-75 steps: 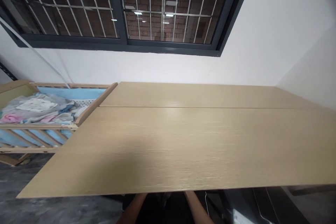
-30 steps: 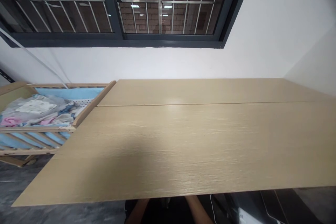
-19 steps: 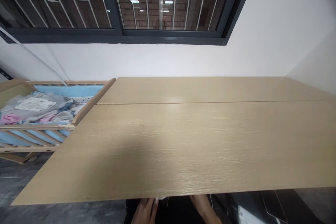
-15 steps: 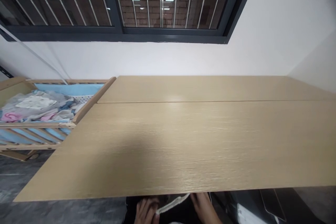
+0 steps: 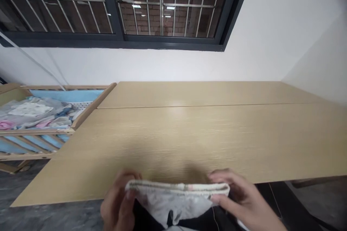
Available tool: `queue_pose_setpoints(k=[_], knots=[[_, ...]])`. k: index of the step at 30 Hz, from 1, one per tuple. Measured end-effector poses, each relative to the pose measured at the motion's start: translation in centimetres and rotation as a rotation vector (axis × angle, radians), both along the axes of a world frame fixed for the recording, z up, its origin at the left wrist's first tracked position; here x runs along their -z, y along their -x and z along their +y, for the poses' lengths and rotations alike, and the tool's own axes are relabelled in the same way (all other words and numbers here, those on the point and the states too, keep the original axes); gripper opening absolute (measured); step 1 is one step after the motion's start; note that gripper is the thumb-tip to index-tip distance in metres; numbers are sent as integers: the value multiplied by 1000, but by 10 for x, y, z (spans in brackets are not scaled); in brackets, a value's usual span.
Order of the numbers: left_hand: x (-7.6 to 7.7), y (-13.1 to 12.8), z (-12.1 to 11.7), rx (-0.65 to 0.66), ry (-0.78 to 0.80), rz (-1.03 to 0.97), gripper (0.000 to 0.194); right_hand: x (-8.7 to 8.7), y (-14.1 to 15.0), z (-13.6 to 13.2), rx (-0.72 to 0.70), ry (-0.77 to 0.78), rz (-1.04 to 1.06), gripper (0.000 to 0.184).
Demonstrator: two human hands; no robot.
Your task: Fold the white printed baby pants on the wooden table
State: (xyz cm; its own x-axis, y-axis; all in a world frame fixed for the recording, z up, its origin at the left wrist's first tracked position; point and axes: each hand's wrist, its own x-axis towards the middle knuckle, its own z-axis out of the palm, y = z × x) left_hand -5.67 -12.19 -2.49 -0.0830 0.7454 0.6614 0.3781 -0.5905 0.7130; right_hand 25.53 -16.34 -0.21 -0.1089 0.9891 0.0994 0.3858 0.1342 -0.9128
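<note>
Pinching opposite ends of the pale cloth (image 5: 159, 200) in left hand (image 5: 115, 202) and right hand (image 5: 245, 200), at the near edge of the counter (image 5: 206, 133); apparently holding the band open, with even tension needed next.

table (image 5: 189, 133): centre to right | crib (image 5: 93, 106): just left of table | clothes (image 5: 32, 113): in crib | wall (image 5: 168, 65): behind both | window (image 5: 168, 18): in wall, above table | garment (image 5: 176, 200): at table's near edge, between left hand (image 5: 119, 202) and right hand (image 5: 241, 198)
</note>
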Motion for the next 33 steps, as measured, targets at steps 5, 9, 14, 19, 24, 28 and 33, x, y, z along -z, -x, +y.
queue_pose_setpoints(k=[5, 9, 14, 19, 24, 28, 33], knots=[[-85, 2, 46, -35, 142, 232, 28, -44, 2, 47, 129, -277, 167, 29], [-104, 3, 99, -49, 228, 352, 33, -64, 10, 109, 160, -279, 140, 28], [-73, 14, 177, -29, 383, 419, 37, -46, 9, 199, 67, -139, -42, 25], [-36, 17, 243, -137, 497, 544, 26, -5, 12, 280, 67, -72, -185, 25], [-14, 6, 288, -230, 590, 641, 19, 31, 25, 337, 134, -72, -292, 23], [-2, 0, 310, -315, 678, 701, 30, 49, 33, 367, 182, -87, -375, 21], [0, -7, 317, -353, 741, 754, 35, 64, 38, 385, 215, -78, -494, 18]])
